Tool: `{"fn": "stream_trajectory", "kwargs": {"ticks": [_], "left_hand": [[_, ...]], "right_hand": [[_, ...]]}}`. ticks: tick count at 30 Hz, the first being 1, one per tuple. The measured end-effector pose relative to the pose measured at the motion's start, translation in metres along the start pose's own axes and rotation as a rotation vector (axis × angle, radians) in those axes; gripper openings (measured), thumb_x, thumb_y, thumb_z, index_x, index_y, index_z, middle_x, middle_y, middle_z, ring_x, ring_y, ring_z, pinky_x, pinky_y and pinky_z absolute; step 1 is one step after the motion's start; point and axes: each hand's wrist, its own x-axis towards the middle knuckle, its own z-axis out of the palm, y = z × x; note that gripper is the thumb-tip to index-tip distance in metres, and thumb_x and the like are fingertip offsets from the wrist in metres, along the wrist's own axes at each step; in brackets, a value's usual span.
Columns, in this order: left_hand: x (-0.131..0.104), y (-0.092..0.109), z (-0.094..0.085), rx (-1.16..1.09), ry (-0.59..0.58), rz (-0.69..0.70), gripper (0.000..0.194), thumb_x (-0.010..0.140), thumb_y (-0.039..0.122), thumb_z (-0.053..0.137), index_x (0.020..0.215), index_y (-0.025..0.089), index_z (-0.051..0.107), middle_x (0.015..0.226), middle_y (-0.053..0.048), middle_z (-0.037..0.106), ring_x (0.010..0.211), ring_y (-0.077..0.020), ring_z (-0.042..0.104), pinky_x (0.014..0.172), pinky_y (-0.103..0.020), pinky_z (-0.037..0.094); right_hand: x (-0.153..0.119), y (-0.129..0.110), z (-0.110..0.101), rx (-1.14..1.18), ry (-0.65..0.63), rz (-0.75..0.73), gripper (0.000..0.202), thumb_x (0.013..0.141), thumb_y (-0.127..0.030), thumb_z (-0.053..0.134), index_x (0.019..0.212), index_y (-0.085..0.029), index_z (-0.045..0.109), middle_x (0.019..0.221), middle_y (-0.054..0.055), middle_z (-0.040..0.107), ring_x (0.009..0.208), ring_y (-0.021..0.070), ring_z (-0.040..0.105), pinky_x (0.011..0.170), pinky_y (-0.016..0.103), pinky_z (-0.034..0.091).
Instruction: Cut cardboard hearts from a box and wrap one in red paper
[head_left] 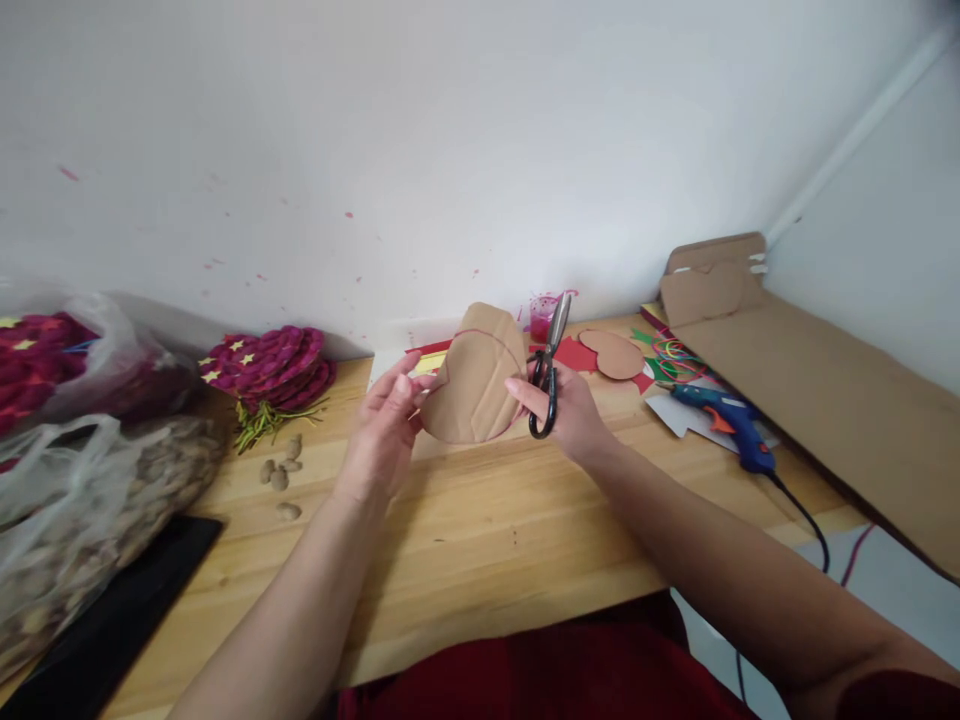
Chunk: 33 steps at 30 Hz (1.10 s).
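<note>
A piece of brown cardboard (476,385) with a curved reddish outline drawn on it is held up above the table. My left hand (386,425) pinches its left edge between thumb and fingers. On the other side, my right hand (566,410) has its thumb on the cardboard's right edge. Black-handled scissors (555,340) are also in my right hand, hooked over the fingers, with the blades pointing up. Behind the right hand lies a heart-shaped cardboard cutout (619,355) on red paper.
A blue glue gun (739,425) with a cord lies at right, beside a large cardboard sheet (840,390). Left are purple decorated pieces (277,365), loose peanuts (280,478) and a plastic bag of peanuts (112,500). A cup (541,318) with pink stains stands by the wall.
</note>
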Motion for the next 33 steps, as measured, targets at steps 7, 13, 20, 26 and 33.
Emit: {"fn": "stream_trajectory", "kwargs": {"ticks": [7, 13, 20, 26, 33], "left_hand": [[-0.012, -0.002, 0.006, 0.260, -0.098, -0.210, 0.043, 0.061, 0.029, 0.096, 0.097, 0.015, 0.078, 0.095, -0.009, 0.080, 0.078, -0.0198, 0.073, 0.072, -0.028, 0.059], [-0.009, -0.001, 0.003, 0.182, -0.008, -0.177, 0.048, 0.061, 0.026, 0.096, 0.104, 0.016, 0.076, 0.099, -0.009, 0.080, 0.084, -0.0192, 0.075, 0.079, -0.028, 0.060], [-0.012, 0.000, 0.006, 0.132, -0.029, -0.227, 0.048, 0.062, 0.028, 0.096, 0.104, 0.014, 0.077, 0.096, -0.011, 0.080, 0.083, -0.0228, 0.076, 0.078, -0.030, 0.061], [-0.013, 0.005, 0.010, 0.134, 0.020, -0.211, 0.045, 0.062, 0.032, 0.096, 0.099, 0.014, 0.078, 0.096, -0.012, 0.080, 0.080, -0.0232, 0.076, 0.074, -0.030, 0.062], [-0.013, 0.008, 0.012, 0.147, 0.049, -0.202, 0.046, 0.059, 0.032, 0.097, 0.098, 0.014, 0.078, 0.098, -0.011, 0.080, 0.077, -0.0210, 0.074, 0.068, -0.027, 0.060]], "right_hand": [[-0.011, 0.000, 0.006, 0.044, -0.104, 0.124, 0.050, 0.063, -0.057, 0.090, 0.082, -0.021, 0.061, 0.068, -0.004, 0.061, 0.056, 0.0122, 0.058, 0.054, 0.027, 0.049], [-0.015, -0.005, 0.007, 0.061, -0.170, 0.162, 0.043, 0.068, -0.053, 0.089, 0.084, -0.019, 0.067, 0.067, -0.002, 0.064, 0.058, 0.0115, 0.058, 0.056, 0.025, 0.046], [-0.016, 0.001, 0.003, 0.068, -0.202, 0.207, 0.039, 0.073, -0.051, 0.084, 0.078, -0.019, 0.063, 0.061, -0.002, 0.062, 0.057, 0.0126, 0.056, 0.051, 0.025, 0.039], [-0.019, -0.004, 0.006, -0.013, -0.238, 0.172, 0.038, 0.075, -0.052, 0.082, 0.078, -0.020, 0.063, 0.060, -0.002, 0.063, 0.054, 0.0128, 0.057, 0.050, 0.025, 0.042], [-0.019, -0.006, 0.004, -0.059, -0.274, 0.092, 0.032, 0.077, -0.048, 0.079, 0.075, -0.020, 0.064, 0.059, -0.002, 0.061, 0.053, 0.0126, 0.056, 0.051, 0.026, 0.044]]}}
